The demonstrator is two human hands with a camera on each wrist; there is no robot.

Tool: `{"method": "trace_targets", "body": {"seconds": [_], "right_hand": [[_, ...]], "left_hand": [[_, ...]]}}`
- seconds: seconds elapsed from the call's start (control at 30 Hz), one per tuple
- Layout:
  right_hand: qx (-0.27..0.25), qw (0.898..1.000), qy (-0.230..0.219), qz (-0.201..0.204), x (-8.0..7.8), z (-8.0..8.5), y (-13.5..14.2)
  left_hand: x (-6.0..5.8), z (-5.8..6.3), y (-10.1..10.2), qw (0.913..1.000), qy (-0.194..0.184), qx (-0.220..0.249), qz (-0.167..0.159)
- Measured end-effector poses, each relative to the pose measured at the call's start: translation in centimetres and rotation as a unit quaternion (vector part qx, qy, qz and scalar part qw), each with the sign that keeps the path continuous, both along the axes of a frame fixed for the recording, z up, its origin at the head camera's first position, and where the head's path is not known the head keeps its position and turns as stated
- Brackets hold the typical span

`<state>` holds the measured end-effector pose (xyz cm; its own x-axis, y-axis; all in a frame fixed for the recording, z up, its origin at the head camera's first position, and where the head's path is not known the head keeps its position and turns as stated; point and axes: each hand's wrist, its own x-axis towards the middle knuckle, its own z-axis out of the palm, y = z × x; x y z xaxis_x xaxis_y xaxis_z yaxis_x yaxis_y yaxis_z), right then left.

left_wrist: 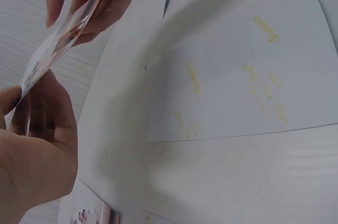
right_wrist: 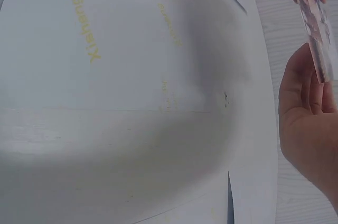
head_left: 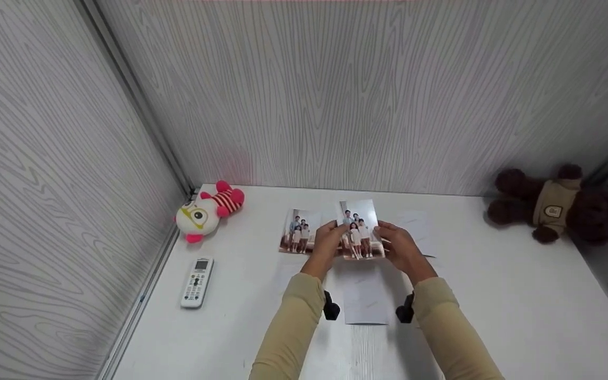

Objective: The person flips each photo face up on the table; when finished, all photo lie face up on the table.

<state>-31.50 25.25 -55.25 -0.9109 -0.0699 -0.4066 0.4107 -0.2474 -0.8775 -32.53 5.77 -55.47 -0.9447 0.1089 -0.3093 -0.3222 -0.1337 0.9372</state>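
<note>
Both grips are closed on one photo print [head_left: 359,229], held up off the desk [head_left: 504,301] with its family picture turned toward the person. The left grip [head_left: 326,241] pinches the left edge, thumb on the picture side and fingers curled behind; there is hardly any gap beyond the thickness of the print. The right grip [head_left: 401,247] has the right edge between thumb and curled fingers. The wrist views catch the print almost edge-on, and whether it is one layer or several I cannot tell. Both forearms, in tan sleeves [head_left: 289,322], reach forward from the bottom of the head view and angle in toward each other, bringing the hands level on either side of the print. A second photo [head_left: 296,232] lies on the desk just beside the left grip, and a white sheet [head_left: 366,301] with faint yellow lettering lies between the forearms.
</note>
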Motion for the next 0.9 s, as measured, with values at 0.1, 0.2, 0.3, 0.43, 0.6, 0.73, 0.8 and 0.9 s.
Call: {"method": "trace_targets", "body": {"seconds": [0.1,0.2,0.3,0.43,0.6,0.73,0.8,0.9], "right_hand": [[0.022,0.999,-0.013,0.022,-0.1,-0.2,-0.1],[0.039,0.999,-0.024,0.014,-0.2,-0.2,-0.3],[0.046,0.998,-0.03,0.001,-0.3,-0.1,-0.3],[0.053,0.998,-0.035,-0.016,-0.3,-0.2,-0.1],[0.071,0.996,-0.037,-0.035,0.0,-0.4,0.2],[0.072,0.996,-0.024,-0.045,-0.2,-0.7,0.0],[0.072,0.996,-0.018,-0.043,-0.3,-0.8,-0.2],[0.074,0.996,-0.019,-0.035,-0.4,-0.9,-0.8]], "left_hand": [[-0.1,0.0,-0.1,0.9997,-0.007,-0.019,-0.014],[-0.2,-0.1,-0.1,0.9993,-0.016,-0.029,-0.015],[-0.2,-0.3,-0.1,0.9992,-0.022,-0.03,-0.009],[0.1,-0.7,0.0,0.9993,-0.034,-0.015,0.0],[0.8,-1.5,0.3,0.9986,-0.047,0.018,0.016],[1.0,-1.8,0.4,0.9973,-0.052,0.043,0.03],[1.0,-1.9,0.2,0.9972,-0.053,0.042,0.033],[1.1,-2.0,-0.2,0.9968,-0.058,0.035,0.041]]}}
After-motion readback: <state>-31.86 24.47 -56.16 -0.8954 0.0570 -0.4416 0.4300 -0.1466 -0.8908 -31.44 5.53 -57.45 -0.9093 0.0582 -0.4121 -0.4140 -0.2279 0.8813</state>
